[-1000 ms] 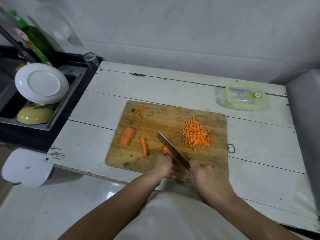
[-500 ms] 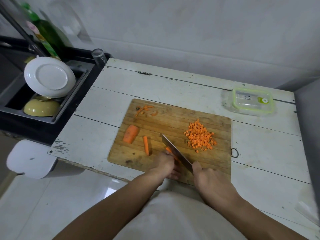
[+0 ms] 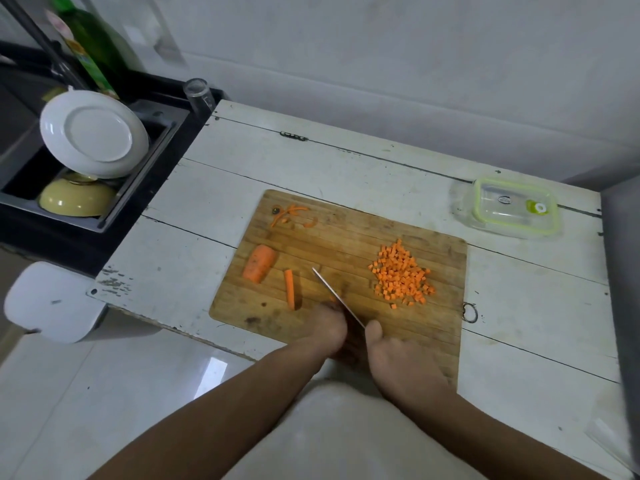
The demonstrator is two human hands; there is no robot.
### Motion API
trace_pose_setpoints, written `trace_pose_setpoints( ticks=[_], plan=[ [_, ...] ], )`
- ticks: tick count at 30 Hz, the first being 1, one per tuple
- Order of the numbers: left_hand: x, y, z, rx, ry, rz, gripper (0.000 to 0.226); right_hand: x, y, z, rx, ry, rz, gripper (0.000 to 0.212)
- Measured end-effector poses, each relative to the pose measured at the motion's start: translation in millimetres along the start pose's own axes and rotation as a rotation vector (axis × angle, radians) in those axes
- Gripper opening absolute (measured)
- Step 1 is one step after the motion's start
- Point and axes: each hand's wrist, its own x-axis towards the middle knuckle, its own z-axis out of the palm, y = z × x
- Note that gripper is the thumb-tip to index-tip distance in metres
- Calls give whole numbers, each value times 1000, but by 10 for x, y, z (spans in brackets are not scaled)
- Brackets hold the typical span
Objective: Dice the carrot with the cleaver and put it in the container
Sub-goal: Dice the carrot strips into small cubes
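Carrot strip (image 3: 333, 298) under left fingers (image 3: 327, 315) (curled), right fingers (image 3: 375, 332) gripping cleaver (image 3: 337, 297)

Bare white tabletop (image 3: 346, 168) between cutting board (image 3: 346, 233) and lidded container (image 3: 516, 207).

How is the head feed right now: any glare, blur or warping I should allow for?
Head view: wide-angle warp bows the table edge; a bright glare patch on the floor tiles; dim, flat light, soft shadows; the diced carrot pile is sharp, while the picture's far right edge is smeared.
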Motion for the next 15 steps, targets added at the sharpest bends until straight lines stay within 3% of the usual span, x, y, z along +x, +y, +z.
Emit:
trace_pose_setpoints(
  ticks=[10,15],
  plan=[
    [-114,55,13,4,50,-22,41,156,-13,77,103,112,16,27],
    [-221,78,-12,-7,17,-29,42,39,372,162,564,201,120,13]
  ],
)
